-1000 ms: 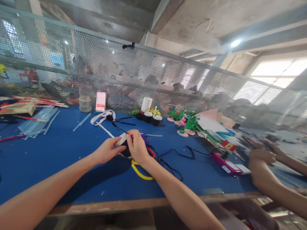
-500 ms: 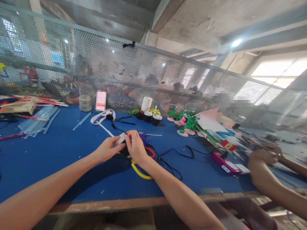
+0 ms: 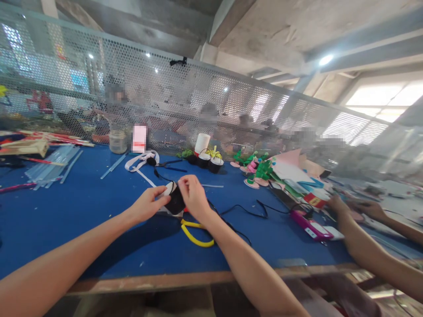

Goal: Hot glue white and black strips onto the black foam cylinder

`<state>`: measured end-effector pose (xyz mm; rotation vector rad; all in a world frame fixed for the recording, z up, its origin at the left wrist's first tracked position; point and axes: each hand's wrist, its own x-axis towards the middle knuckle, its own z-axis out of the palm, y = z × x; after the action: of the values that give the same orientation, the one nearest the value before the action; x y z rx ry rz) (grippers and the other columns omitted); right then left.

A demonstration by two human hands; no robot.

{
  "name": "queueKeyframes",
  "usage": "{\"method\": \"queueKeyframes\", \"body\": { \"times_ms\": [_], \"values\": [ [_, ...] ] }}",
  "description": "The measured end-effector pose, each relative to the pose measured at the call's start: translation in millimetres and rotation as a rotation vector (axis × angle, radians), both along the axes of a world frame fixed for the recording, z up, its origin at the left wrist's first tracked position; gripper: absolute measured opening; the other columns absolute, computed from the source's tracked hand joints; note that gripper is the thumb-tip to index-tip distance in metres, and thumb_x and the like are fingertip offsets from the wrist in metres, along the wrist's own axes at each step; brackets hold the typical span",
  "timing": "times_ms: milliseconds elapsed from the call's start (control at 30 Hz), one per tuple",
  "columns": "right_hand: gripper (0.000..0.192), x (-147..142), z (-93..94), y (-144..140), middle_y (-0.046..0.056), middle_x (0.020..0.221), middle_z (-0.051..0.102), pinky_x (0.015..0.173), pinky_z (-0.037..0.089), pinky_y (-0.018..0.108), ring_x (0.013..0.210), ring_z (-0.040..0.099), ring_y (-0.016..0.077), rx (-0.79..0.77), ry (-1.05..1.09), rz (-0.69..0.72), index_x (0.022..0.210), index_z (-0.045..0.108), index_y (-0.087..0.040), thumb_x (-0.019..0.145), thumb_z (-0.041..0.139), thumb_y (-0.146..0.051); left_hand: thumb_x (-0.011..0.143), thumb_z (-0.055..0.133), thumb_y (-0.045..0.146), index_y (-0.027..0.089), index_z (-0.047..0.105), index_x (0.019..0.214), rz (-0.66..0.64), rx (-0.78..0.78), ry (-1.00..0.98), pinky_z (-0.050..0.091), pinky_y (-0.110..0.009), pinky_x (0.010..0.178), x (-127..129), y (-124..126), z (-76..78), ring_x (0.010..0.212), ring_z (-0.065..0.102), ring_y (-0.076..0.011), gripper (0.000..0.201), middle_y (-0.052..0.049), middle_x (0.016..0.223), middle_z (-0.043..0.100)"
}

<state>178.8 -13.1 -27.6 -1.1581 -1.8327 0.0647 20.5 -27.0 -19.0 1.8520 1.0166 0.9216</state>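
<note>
Blue worktop (image 3: 66,220) fills the lower view, wooden front edge. Perforated metal screen (image 3: 231,105) runs along its far side, people blurred behind it. Pile of coloured foam sheets and green cut-outs (image 3: 280,174) sits far right of centre. Clear plastic strips (image 3: 49,169) lie far left. A co-worker's arm (image 3: 370,255) reaches in from the right, hand near a pink device (image 3: 312,225) on the worktop edge. White cup (image 3: 201,143) stands by the screen, two small black pots (image 3: 209,160) just in front of it. Glass jar (image 3: 117,141) stands further left. White strap (image 3: 140,162) lies near the jar. Yellow loop (image 3: 194,233) lies on the worktop just below the person's wrists, a black cable (image 3: 244,211) trailing to the right.

Left hand (image 3: 147,204) and right hand (image 3: 194,198) meet mid-worktop, both closed in a pinch on a small black piece (image 3: 175,203) with a white top, held between them just above the surface. Left thumb and fingers grip its left side, right fingers curl over its right side.
</note>
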Motion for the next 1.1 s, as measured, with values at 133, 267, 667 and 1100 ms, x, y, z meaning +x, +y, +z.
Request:
{"method": "queueKeyframes", "body": {
  "times_ms": [133, 267, 667, 1100],
  "values": [
    [0.019, 34, -0.4, 23, 0.010, 0.079, 0.057, 0.068, 0.041, 0.031, 0.074, 0.054, 0.0193, -0.195, -0.123, -0.262, 0.075, 0.053, -0.015, 0.080, 0.040, -0.028, 0.070, 0.046, 0.034, 0.013, 0.058, 0.077, 0.042, 0.062, 0.086, 0.038, -0.024, 0.060, -3, 1, 2.5, 0.063, 0.048, -0.0145, 0.025, 0.001, 0.066, 0.055],
    [0.017, 51, -10.4, 38, 0.010, 0.064, 0.059, 0.060, 0.040, 0.029, 0.067, 0.057, 0.0213, -0.483, -0.271, -0.284, 0.055, 0.051, -0.017, 0.071, 0.052, -0.023, 0.070, 0.046, 0.034, 0.013, 0.058, 0.072, 0.124, 0.148, 0.192, 0.036, -0.023, 0.060, -6, 4, 7.0, 0.064, 0.047, -0.0151, 0.025, 0.000, 0.065, 0.054],
    [0.006, 51, -9.2, 44, 0.006, 0.065, 0.061, 0.053, 0.039, 0.025, 0.065, 0.058, 0.0196, -0.505, -0.047, -0.296, 0.063, 0.056, -0.015, 0.058, 0.053, -0.013, 0.067, 0.048, 0.034, 0.014, 0.058, 0.062, 0.118, 0.167, 0.259, 0.033, -0.022, 0.056, -15, 20, -2.9, 0.057, 0.043, -0.0126, 0.023, 0.003, 0.054, 0.049],
    [0.015, 32, 26.6, 2, -0.002, 0.050, 0.056, 0.042, 0.039, 0.021, 0.041, 0.048, 0.0077, -0.617, 0.541, 0.251, 0.069, 0.056, -0.013, 0.061, 0.058, -0.026, 0.064, 0.055, 0.037, 0.013, 0.062, 0.071, 0.084, -0.047, 0.068, 0.038, -0.024, 0.057, -22, 27, -6.6, 0.063, 0.052, -0.0167, 0.026, 0.000, 0.059, 0.059]
  ]
}}
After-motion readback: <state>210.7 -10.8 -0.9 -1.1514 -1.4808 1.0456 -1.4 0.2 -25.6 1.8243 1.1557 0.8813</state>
